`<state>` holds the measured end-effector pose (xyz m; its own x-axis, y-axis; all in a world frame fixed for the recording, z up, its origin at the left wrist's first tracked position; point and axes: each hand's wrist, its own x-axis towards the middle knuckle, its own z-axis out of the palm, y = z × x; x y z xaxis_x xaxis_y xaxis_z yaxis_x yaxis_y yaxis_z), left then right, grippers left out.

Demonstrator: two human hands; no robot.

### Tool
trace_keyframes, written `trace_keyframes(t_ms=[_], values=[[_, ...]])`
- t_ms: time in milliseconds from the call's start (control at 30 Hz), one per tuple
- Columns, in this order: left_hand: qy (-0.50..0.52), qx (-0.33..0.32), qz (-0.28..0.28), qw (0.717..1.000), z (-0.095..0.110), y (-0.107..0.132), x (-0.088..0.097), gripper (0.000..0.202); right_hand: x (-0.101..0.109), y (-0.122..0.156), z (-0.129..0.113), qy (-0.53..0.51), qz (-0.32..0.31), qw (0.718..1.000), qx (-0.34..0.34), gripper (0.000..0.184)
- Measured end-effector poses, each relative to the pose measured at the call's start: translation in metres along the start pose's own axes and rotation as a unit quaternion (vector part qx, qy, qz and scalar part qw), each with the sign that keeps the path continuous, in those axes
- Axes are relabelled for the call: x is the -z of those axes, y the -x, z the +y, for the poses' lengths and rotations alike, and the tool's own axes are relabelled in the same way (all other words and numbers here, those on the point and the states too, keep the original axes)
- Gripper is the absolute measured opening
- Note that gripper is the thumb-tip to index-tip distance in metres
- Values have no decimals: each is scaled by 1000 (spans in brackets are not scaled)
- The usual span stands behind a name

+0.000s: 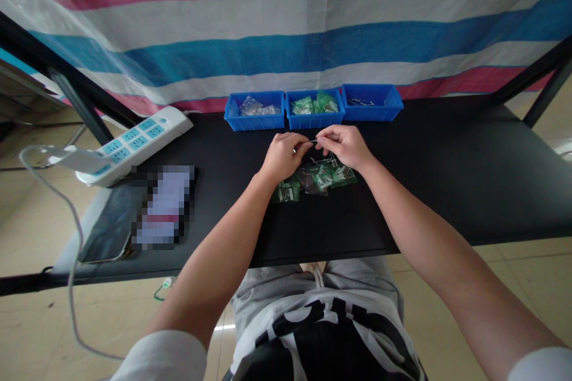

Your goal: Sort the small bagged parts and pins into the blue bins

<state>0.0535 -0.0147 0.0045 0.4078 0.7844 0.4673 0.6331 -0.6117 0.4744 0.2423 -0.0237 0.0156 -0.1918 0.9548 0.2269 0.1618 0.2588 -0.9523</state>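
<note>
My left hand and my right hand meet just in front of the blue bins, fingers pinched. Between their fingertips runs a thin metal pin, gripped from both sides; its exact kind is too small to tell. Below my hands lie small green-printed plastic bags with short metal pieces in them. Several loose metal pins rest on top of these bags. Part of the pile is hidden behind my left hand.
Along the back of the black table stand a blue bin of clear bags, one of green bags and one with metal pins. At left are a power strip with a cable and a phone-like blurred item.
</note>
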Motion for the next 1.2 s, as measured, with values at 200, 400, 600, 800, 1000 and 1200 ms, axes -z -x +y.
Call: trace_keyframes(t_ms=[200, 400, 600, 800, 1000, 1200], values=[[5, 0, 10, 1000, 1, 1, 1, 18, 4, 0, -3, -57, -16, 998, -13, 20], [-1, -4, 11, 1000, 2, 2, -3, 20, 9, -1, 2, -118, -37, 992, -29, 17], [3, -6, 3, 1000, -1, 2, -5, 17, 10, -2, 4, -72, 0, 997, -23, 17], [-22, 26, -5, 999, -4, 1, -4, 21, 22, -7, 17, 233, 160, 955, 83, 27], [-12, 31, -39, 999, -2, 1, -5, 21, 47, -15, 34, 472, 169, 859, 105, 56], [-2, 17, -59, 998, -3, 2, -6, 20, 57, -18, 50, 501, 191, 842, 51, 69]])
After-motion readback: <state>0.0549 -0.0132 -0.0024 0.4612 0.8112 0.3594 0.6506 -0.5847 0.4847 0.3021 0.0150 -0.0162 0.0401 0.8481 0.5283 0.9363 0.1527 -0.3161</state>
